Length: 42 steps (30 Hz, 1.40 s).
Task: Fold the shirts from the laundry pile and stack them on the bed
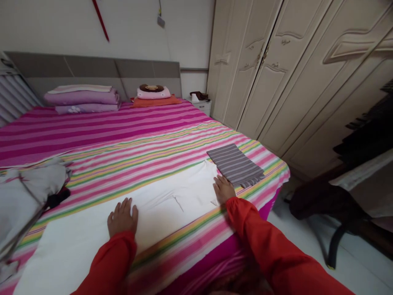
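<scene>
A white garment (172, 205), long and narrow as if folded lengthwise, lies across the striped bed cover from lower left to the middle right. My left hand (123, 217) rests flat on its middle, fingers stretched out. At the garment's right end, my right hand (223, 189) lies on the cloth with its fingers extended. A small crease shows in the fabric between the two hands. Just beyond my right hand is a grey striped folded cloth (236, 164). Red sleeves cover both my forearms.
A heap of light grey clothing (33, 192) lies at the left. Folded purple bedding (82, 98) and a pink pillow (153, 93) sit by the headboard (92, 69). A wardrobe (245, 69) stands beyond the bed's right side; dark clothes (368, 131) hang at far right.
</scene>
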Each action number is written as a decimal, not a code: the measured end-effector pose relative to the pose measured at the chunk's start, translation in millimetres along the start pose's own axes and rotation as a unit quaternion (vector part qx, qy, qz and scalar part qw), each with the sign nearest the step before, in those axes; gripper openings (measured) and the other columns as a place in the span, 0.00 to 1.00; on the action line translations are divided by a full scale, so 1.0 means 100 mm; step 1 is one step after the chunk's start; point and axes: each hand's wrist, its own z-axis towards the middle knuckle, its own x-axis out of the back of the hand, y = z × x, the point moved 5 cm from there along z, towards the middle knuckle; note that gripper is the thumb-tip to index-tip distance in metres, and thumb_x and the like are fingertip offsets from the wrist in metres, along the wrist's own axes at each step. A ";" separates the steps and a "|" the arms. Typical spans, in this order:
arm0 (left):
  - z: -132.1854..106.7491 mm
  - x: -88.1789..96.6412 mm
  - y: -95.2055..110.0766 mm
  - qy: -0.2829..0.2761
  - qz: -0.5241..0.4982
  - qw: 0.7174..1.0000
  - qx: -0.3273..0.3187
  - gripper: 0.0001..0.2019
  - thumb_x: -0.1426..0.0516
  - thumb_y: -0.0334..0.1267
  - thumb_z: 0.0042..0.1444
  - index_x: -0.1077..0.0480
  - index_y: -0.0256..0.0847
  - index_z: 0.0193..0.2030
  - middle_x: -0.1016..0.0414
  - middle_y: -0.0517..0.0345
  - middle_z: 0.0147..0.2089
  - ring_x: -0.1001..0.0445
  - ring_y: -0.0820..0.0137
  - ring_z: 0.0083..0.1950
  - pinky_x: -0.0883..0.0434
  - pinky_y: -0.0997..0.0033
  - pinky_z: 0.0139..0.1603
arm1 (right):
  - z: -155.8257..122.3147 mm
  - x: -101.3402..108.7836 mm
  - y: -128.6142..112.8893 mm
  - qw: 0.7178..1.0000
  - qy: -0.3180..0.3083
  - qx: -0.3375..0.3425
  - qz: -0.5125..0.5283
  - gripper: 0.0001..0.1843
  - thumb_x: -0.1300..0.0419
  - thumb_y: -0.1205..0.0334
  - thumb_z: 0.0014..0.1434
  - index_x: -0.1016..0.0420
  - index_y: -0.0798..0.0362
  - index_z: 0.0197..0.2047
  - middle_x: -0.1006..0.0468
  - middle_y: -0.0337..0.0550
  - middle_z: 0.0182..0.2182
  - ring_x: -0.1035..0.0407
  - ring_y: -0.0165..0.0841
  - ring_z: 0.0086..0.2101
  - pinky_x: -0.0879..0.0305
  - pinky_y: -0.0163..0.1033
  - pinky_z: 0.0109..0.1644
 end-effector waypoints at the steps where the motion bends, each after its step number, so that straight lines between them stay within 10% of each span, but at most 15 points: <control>1: 0.00 -0.01 0.00 0.000 -0.005 1.000 0.001 0.26 0.60 0.43 0.64 0.39 0.41 0.65 0.41 0.54 0.69 0.46 0.62 0.69 0.48 0.55 0.67 | -0.02 0.08 0.07 1.000 0.011 -0.007 0.002 0.20 0.52 0.60 0.63 0.27 0.54 0.53 0.31 0.50 0.59 0.41 0.40 0.59 0.46 0.47 0.61; 7: -0.02 0.02 0.02 -0.006 -0.010 1.000 0.003 0.26 0.59 0.43 0.63 0.39 0.41 0.65 0.43 0.55 0.70 0.46 0.62 0.70 0.49 0.55 0.67 | -0.27 0.06 0.10 0.996 0.034 -0.073 0.039 0.16 0.50 0.54 0.63 0.26 0.56 0.37 0.23 0.48 0.35 0.30 0.35 0.38 0.36 0.37 0.43; 14: -0.04 0.08 0.04 -0.014 -0.014 1.000 0.004 0.26 0.59 0.42 0.63 0.39 0.37 0.65 0.42 0.54 0.69 0.46 0.61 0.70 0.49 0.55 0.67 | -0.09 -0.15 0.02 0.990 -0.003 -0.099 0.097 0.12 0.40 0.56 0.52 0.33 0.52 0.23 0.33 0.33 0.17 0.40 0.28 0.21 0.48 0.32 0.26; 23: -0.03 0.04 0.01 0.034 -0.029 0.999 -0.005 0.25 0.57 0.40 0.62 0.35 0.38 0.62 0.38 0.52 0.67 0.42 0.60 0.68 0.47 0.54 0.67 | -0.39 0.09 -0.22 0.994 0.074 -0.012 0.076 0.08 0.47 0.65 0.58 0.28 0.56 0.38 0.27 0.49 0.36 0.35 0.38 0.38 0.41 0.41 0.42; 29: -0.03 0.04 0.02 0.033 -0.030 0.999 -0.009 0.25 0.57 0.40 0.62 0.35 0.36 0.63 0.38 0.51 0.67 0.42 0.59 0.68 0.47 0.53 0.66 | -0.91 -0.20 -1.06 0.930 0.029 0.364 0.044 0.17 0.49 0.66 0.60 0.31 0.54 0.52 0.27 0.50 0.44 0.37 0.38 0.42 0.41 0.43 0.46; 42: -0.04 0.06 0.02 0.026 -0.035 0.999 -0.001 0.25 0.58 0.42 0.62 0.36 0.39 0.63 0.38 0.53 0.67 0.43 0.61 0.68 0.47 0.54 0.67 | -0.79 -0.39 -1.41 0.966 -0.024 0.255 0.020 0.11 0.49 0.69 0.61 0.27 0.53 0.43 0.28 0.45 0.36 0.36 0.35 0.37 0.43 0.39 0.40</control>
